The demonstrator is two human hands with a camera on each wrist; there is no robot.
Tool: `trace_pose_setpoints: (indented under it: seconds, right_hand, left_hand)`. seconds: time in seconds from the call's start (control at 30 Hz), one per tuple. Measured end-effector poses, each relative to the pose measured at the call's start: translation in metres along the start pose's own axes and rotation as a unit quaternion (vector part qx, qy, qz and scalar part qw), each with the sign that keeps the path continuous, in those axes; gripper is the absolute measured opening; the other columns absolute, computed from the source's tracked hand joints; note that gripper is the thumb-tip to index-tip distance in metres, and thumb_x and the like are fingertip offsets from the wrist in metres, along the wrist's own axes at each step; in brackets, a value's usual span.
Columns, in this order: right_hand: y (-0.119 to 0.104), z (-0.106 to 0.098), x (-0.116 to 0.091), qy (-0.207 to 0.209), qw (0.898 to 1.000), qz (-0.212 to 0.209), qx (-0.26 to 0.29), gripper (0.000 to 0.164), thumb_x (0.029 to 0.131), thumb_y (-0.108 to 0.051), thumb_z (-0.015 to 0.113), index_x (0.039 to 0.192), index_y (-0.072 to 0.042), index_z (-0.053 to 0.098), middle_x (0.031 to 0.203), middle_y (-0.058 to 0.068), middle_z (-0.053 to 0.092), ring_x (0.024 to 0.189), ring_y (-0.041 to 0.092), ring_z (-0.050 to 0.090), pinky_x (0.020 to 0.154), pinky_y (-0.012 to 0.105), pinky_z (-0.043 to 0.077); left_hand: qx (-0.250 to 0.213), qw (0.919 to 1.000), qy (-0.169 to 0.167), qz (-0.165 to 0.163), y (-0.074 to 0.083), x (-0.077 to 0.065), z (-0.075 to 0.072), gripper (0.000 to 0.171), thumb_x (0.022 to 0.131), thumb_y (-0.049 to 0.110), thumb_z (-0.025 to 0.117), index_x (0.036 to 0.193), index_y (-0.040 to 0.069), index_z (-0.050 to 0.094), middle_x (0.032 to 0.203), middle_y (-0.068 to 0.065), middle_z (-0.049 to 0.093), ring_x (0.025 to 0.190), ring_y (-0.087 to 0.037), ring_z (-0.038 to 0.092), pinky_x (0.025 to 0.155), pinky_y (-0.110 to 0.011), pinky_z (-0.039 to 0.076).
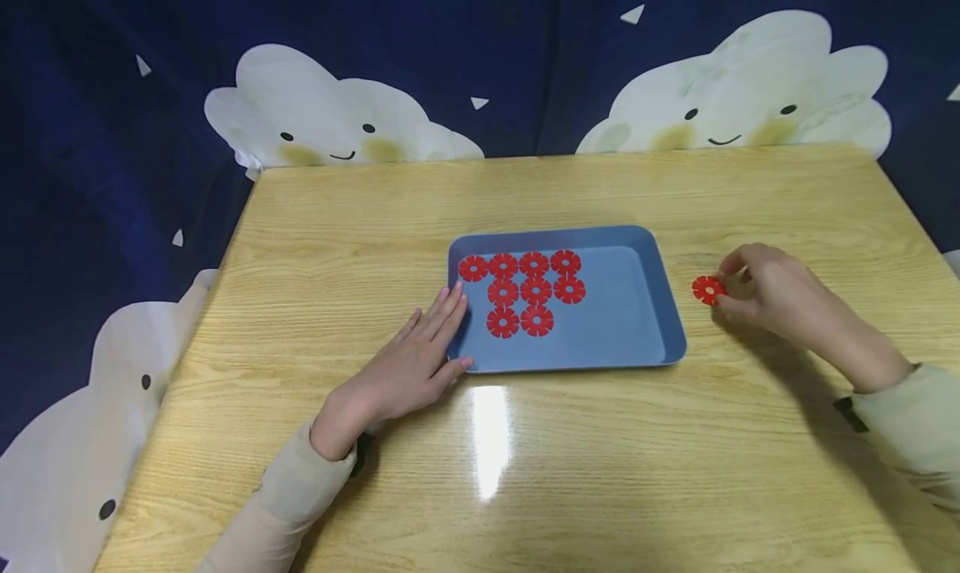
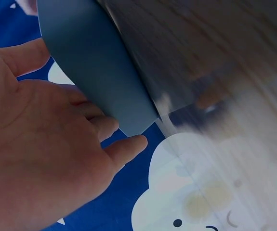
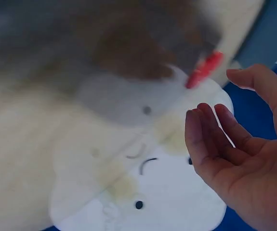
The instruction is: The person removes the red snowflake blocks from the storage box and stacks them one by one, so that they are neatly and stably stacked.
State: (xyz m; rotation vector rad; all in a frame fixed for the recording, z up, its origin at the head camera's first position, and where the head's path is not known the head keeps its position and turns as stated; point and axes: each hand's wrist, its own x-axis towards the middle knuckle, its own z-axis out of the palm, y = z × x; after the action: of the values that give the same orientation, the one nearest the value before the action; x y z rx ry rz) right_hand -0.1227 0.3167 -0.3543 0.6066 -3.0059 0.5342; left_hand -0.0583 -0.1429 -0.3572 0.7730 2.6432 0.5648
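A shallow blue-grey tray (image 1: 615,306) lies on the table with several red, notched, flower-shaped discs (image 1: 536,291) in rows toward its left side. My left hand (image 1: 405,373) rests at the tray's left end, fingers extended over the rim and thumb at the near corner. In the left wrist view that hand (image 2: 46,149) is beside the tray's outer wall (image 2: 95,67). To the right of the tray, one loose red disc (image 1: 707,290) is on the table. My right hand (image 1: 780,294) is at this disc, thumb and fingers spread; the right wrist view shows a gap between them and the disc (image 3: 204,70).
The wooden table (image 1: 337,248) extends around the tray on all sides. Behind it and at the left hangs a dark blue curtain (image 1: 525,57) with smiling white clouds. A bright reflection shows on the table in front of the tray.
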Motion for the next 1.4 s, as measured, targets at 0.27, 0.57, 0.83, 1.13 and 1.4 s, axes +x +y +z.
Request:
trace_pose_setpoints:
  seconds: [0.27,0.57,0.83,1.13,1.4]
  right_hand:
    - [-0.039,-0.002,0.015,0.054,0.997,-0.055,0.019,0.035,0.072,-0.001,0.082,0.099,0.006,0.061,0.093,0.021,0.062,0.077,0.034,0.064,0.060,0.048,0.052]
    - [-0.079,0.021,0.041,0.036,0.993,-0.102,0.051,0.034,0.074,-0.005,0.084,0.098,0.005,0.062,0.093,0.018,0.063,0.080,0.030,0.060,0.067,0.042,0.053]
    - [-0.095,0.043,0.059,-0.003,0.993,-0.096,0.073,0.035,0.074,-0.007,0.085,0.099,0.005,0.063,0.095,0.016,0.063,0.083,0.028,0.058,0.074,0.041,0.054]
    - [-0.103,0.064,0.069,-0.009,0.990,-0.116,0.081,0.038,0.073,-0.009,0.085,0.099,0.007,0.063,0.093,0.016,0.064,0.084,0.027,0.057,0.077,0.042,0.051]
    - [-0.106,0.069,0.073,0.005,0.987,-0.132,0.089,0.037,0.070,-0.008,0.085,0.096,0.007,0.063,0.090,0.015,0.064,0.082,0.026,0.057,0.076,0.041,0.051]
  left_hand:
    - [0.003,1.0000,0.000,-0.002,0.000,0.001,0.000,0.077,0.103,0.042,0.045,0.157,0.008,0.002,0.164,-0.001,-0.010,0.148,-0.015,-0.012,0.119,-0.046,0.004]
    - [0.000,1.0000,-0.002,-0.002,-0.001,0.001,0.001,0.077,0.102,0.042,0.046,0.157,0.008,0.003,0.164,-0.001,-0.009,0.148,-0.015,-0.011,0.119,-0.046,0.006]
    - [0.000,0.9999,0.007,0.008,0.000,0.001,0.000,0.078,0.102,0.041,0.047,0.157,0.006,0.005,0.164,-0.003,-0.007,0.149,-0.018,-0.009,0.118,-0.049,0.008]
    - [0.001,1.0000,-0.001,-0.002,0.000,0.001,0.000,0.077,0.102,0.043,0.045,0.157,0.008,0.003,0.164,-0.001,-0.008,0.148,-0.015,-0.011,0.119,-0.045,0.006]
    - [0.005,1.0000,-0.002,-0.004,0.001,0.001,0.000,0.077,0.102,0.043,0.046,0.157,0.008,0.004,0.164,-0.001,-0.007,0.148,-0.014,-0.012,0.119,-0.045,0.006]
